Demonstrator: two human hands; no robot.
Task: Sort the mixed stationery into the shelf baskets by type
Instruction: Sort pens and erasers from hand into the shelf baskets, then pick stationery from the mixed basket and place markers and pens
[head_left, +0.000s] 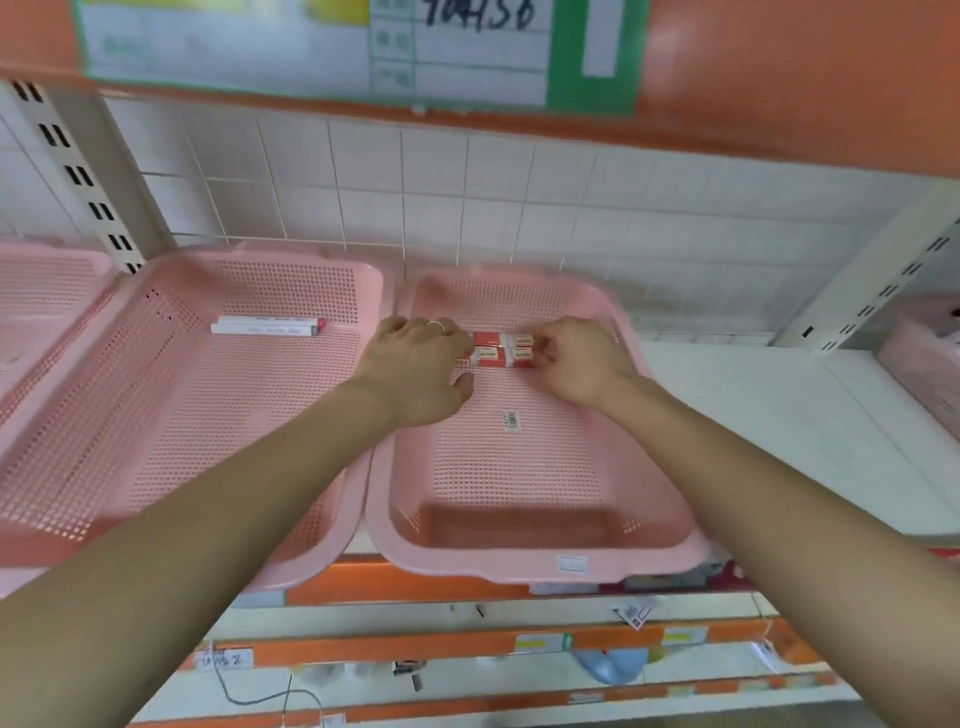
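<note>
Red-and-white erasers (501, 349) lie in a block near the far wall of the right basket (467, 561). The left hand (415, 364) curls its fingers over their left end, and the right hand (576, 358) pinches their right end. White pens (265, 326) lie in the left basket (156, 415).

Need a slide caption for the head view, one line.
Left hand and right hand hold small red-and-white boxes in one pink basket; white markers lie in the neighbouring basket.

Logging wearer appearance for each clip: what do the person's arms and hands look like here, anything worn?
Both forearms are bare, with no sleeves, gloves, watch or bracelet in view. The left hand wears a thin silver-coloured ring on one finger; the right hand shows no jewellery.
</note>
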